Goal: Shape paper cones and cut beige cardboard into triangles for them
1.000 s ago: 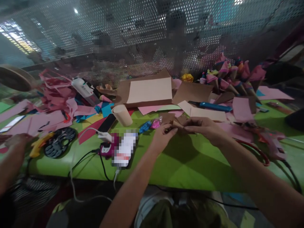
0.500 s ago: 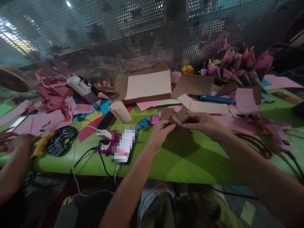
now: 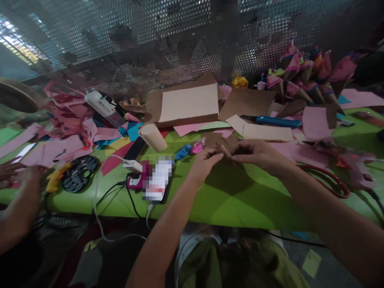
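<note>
Over the green table, my left hand and my right hand meet at a small brown paper roll. Both hands have their fingers pinched on it, the left from the left end, the right from the right. Loose brown paper pieces lie just behind the hands. Two small wrapped items, one blue and one pink, sit just left of my left hand.
A phone on a charging cable lies left of my hands. A paper cup, brown card sheets, a blue knife, glue guns and paper cones crowd the back. Another person's hand is at far left.
My hands stayed together on the brown roll, turning it slightly between the fingers. The person's hand at far left shifted a little. The view tilted slightly.
</note>
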### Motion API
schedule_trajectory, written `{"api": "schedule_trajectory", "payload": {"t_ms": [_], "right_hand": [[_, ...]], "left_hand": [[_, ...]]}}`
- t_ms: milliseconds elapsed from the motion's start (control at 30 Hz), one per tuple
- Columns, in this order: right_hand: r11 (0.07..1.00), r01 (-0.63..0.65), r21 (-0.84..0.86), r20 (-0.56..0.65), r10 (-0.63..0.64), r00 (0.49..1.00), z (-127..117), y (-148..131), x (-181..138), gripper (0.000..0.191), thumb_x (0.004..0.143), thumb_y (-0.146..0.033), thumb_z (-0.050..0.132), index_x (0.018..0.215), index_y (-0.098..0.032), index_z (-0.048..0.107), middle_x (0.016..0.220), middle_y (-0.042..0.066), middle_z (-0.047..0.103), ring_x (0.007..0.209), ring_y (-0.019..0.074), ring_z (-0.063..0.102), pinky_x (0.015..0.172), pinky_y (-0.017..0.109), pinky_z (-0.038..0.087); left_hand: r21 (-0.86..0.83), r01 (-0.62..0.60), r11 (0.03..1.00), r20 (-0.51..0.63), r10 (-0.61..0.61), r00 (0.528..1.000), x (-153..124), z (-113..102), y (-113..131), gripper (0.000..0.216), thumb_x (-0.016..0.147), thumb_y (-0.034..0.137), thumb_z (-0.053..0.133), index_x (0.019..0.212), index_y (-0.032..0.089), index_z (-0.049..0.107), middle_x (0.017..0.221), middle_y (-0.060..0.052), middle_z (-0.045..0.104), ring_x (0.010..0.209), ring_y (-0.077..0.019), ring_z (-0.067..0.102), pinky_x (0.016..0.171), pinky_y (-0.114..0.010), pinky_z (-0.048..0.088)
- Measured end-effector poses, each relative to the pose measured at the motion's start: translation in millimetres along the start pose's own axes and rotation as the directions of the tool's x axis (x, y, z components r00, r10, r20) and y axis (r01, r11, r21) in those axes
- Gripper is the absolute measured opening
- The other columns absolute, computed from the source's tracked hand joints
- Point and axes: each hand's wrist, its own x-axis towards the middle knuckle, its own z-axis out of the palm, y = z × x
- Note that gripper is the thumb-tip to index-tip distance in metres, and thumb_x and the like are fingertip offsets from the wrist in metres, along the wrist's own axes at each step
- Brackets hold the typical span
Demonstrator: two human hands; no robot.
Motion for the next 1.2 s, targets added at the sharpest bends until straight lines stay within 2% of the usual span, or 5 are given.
{"api": "schedule_trajectory", "payload": {"t_ms": [500,733,900,1067,1200], "right_hand": [[0.999,-0.006,-0.038,0.044,0.008,0.999,-1,4,0,0.027,0.067,-0.048,0.078,0.070,-0.021,0.073,0.068,0.002,0.069,0.067,0.0186,0.061,0.064,0.033,0.045],[0.996,-0.032,-0.082,0.040,0.035,0.999,0,12,2,0.024,0.069,-0.045,0.076,0.069,-0.021,0.072,0.064,0.001,0.067,0.062,0.0179,0.059,0.062,0.033,0.044],[0.998,-0.006,-0.064,0.052,0.009,0.999,2,14,2,0.028,0.070,-0.048,0.075,0.066,-0.021,0.070,0.061,0.001,0.066,0.059,0.0165,0.057,0.061,0.032,0.042],[0.997,0.016,-0.069,0.027,-0.014,1.000,5,12,0,0.034,0.072,-0.053,0.076,0.063,-0.021,0.068,0.059,0.001,0.064,0.058,0.0158,0.055,0.060,0.031,0.040],[0.998,0.004,-0.070,-0.002,-0.004,1.000,6,12,-1,0.027,0.070,-0.047,0.074,0.065,-0.021,0.068,0.059,0.000,0.064,0.057,0.0155,0.054,0.057,0.031,0.039]], "left_hand": [[-0.014,-0.029,0.999,0.032,0.030,0.999,2,-2,-3,0.016,0.078,0.034,0.079,0.086,0.020,0.079,0.096,-0.005,0.076,0.097,-0.0226,0.065,0.094,-0.037,0.048],[0.111,-0.059,0.992,0.053,0.053,0.997,-1,-4,3,0.018,0.078,0.038,0.081,0.081,0.020,0.079,0.092,-0.007,0.076,0.102,-0.0256,0.064,0.097,-0.038,0.047],[0.085,-0.034,0.996,0.054,0.030,0.998,-1,-5,1,0.019,0.076,0.039,0.084,0.078,0.020,0.079,0.091,-0.006,0.076,0.100,-0.0249,0.065,0.098,-0.038,0.047],[0.046,0.002,0.999,0.068,-0.005,0.998,0,-3,-3,0.027,0.074,0.045,0.086,0.078,0.020,0.078,0.087,-0.005,0.076,0.095,-0.0238,0.066,0.095,-0.038,0.048],[0.068,-0.016,0.998,0.066,0.011,0.998,1,-3,-3,0.032,0.071,0.050,0.087,0.074,0.020,0.077,0.085,-0.005,0.074,0.096,-0.0241,0.065,0.095,-0.037,0.047]]}}
